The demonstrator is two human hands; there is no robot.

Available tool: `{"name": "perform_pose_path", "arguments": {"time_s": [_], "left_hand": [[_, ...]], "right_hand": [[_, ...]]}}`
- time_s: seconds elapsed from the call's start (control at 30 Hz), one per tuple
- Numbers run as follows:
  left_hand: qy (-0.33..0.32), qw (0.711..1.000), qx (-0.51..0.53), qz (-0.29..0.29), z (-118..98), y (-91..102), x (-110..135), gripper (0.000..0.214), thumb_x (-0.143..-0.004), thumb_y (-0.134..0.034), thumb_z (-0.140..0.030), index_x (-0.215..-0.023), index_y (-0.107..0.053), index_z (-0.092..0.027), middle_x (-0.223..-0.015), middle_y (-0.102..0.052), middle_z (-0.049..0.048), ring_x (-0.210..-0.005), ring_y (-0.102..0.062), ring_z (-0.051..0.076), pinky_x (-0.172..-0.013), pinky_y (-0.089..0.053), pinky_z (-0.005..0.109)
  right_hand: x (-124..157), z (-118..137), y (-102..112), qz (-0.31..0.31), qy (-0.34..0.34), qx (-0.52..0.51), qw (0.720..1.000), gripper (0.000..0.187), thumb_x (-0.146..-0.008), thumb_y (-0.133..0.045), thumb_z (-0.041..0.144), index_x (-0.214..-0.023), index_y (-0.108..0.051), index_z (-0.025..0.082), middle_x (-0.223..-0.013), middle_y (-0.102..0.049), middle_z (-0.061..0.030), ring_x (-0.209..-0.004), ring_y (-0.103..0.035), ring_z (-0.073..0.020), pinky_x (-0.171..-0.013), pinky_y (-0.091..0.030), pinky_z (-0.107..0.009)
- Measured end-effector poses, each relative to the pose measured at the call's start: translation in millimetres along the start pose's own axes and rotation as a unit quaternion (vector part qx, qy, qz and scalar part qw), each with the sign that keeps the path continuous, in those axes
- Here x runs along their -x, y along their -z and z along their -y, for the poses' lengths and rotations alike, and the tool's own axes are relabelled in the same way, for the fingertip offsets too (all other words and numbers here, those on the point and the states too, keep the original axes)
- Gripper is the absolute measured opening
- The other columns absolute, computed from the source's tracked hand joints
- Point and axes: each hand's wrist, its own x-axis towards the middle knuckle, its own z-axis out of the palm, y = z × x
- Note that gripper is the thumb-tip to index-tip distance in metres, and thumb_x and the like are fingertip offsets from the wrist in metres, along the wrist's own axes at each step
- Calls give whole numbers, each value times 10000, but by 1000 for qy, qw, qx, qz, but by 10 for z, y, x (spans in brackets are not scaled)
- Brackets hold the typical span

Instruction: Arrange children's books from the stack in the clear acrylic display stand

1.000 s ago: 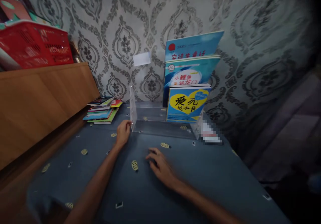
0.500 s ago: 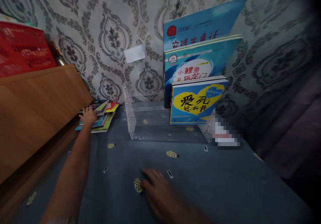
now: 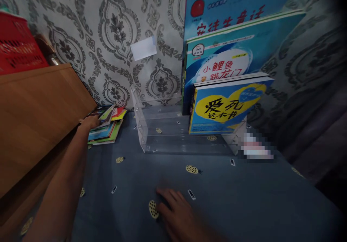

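Note:
At the left, my left hand (image 3: 90,121) reaches to a loose stack of books (image 3: 110,130) and touches its upper left side. Its fingers are too dim and partly hidden to show a grip. My right hand (image 3: 177,211) rests low over the dark blue cloth with its fingers apart and holds nothing. A clear acrylic rack (image 3: 141,126) stands at the middle. On its right side, a blue and yellow book (image 3: 222,108) leans in front of a teal book (image 3: 227,59), with a taller blue book (image 3: 222,9) behind.
A slanted wooden board (image 3: 40,108) borders the left side, with a red box (image 3: 18,47) above it. The patterned wall (image 3: 116,29) rises behind and carries a white slip (image 3: 143,48). A blurred item (image 3: 255,146) lies right of the rack. Pineapples dot the cloth (image 3: 130,191).
My left hand has slid left across the book stack, and its fingers show less. The view has moved nearer the rack. My right hand stays low with fingers apart.

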Motion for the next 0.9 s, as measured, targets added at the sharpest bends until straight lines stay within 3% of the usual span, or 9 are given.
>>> {"name": "perform_pose_path", "arguments": {"time_s": [0.23,0.4,0.7,0.9], "left_hand": [[-16,998,-60,34,-60,118,127,481,-827,-529,-216,-1286,-641,-129,-1346,-626,237,-1218,-613,380,-966,-510,476],[-20,996,-75,39,-63,175,269,457,-810,-542,-202,-1245,-670,-149,-1287,-666,229,-1182,-638,385,-935,-524,470],[-30,998,-61,9,16,215,628,426,-831,-526,-215,-1225,-685,-187,-1241,-696,194,-1128,-667,344,-924,-516,402],[-6,999,-28,-33,49,211,804,413,-939,-422,-384,-1172,-713,-208,-1212,-707,178,-1141,-655,339,-935,-502,404]], "right_hand": [[0,65,83,4,-3,-6,1000,383,-793,-565,98,-1151,-656,200,-1452,-564,-135,-1291,-535,-318,-1060,-459,-480],[25,114,140,-33,6,-24,999,364,-825,-527,68,-1136,-664,196,-1418,-585,-137,-1277,-542,-293,-1075,-448,-475],[19,159,213,-25,11,-19,999,370,-845,-495,34,-1139,-652,194,-1408,-588,-123,-1267,-548,-295,-1053,-477,-484],[29,149,184,-39,26,-13,999,329,-858,-497,35,-1107,-647,189,-1395,-589,-126,-1263,-548,-292,-1055,-483,-489]]}}
